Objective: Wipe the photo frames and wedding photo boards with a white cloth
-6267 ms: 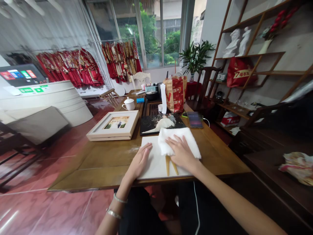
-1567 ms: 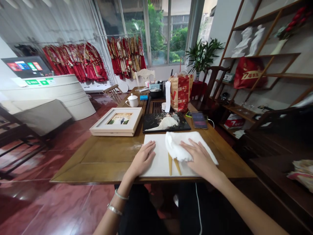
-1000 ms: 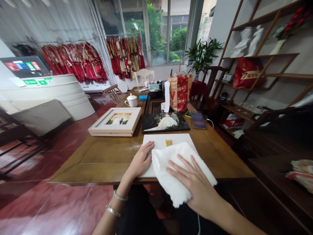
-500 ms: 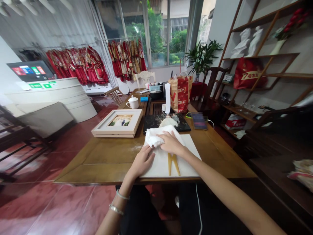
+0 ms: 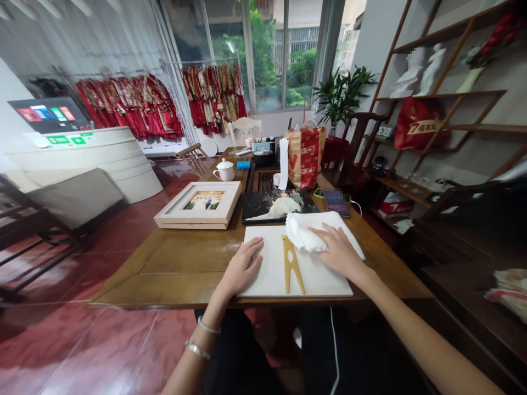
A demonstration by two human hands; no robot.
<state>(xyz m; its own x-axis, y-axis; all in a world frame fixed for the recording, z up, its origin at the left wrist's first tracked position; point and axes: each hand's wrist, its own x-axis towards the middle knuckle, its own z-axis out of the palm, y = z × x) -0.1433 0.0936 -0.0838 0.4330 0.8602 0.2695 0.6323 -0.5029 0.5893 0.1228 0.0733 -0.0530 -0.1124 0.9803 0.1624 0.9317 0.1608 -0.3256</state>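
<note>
A flat white board (image 5: 265, 280) lies at the table's near edge. My left hand (image 5: 244, 267) rests on its left side, fingers stretched out and holding nothing. On the right, my right hand (image 5: 341, 251) presses down on a bunched white cloth (image 5: 304, 224), with fingers partly spread over it. The cloth covers the board's upper right corner and reaches past its edge. Between my hands lies a yellow A-shaped piece (image 5: 287, 271), flat on the board. Just beyond the board is a dark photo panel (image 5: 257, 206) with a figure in a white dress.
Light-framed pictures (image 5: 198, 204) are stacked at the left on the wooden table (image 5: 164, 274). Farther back stand a lidded white cup (image 5: 225, 170), a blue box (image 5: 243, 165) and a red-and-tan paper bag (image 5: 305, 156). A phone (image 5: 336, 203) with a cable lies at the right.
My right hand has slid the white cloth rightward across the board, uncovering the top of the yellow piece and more of the photo panel. My left hand stays nearly in place.
</note>
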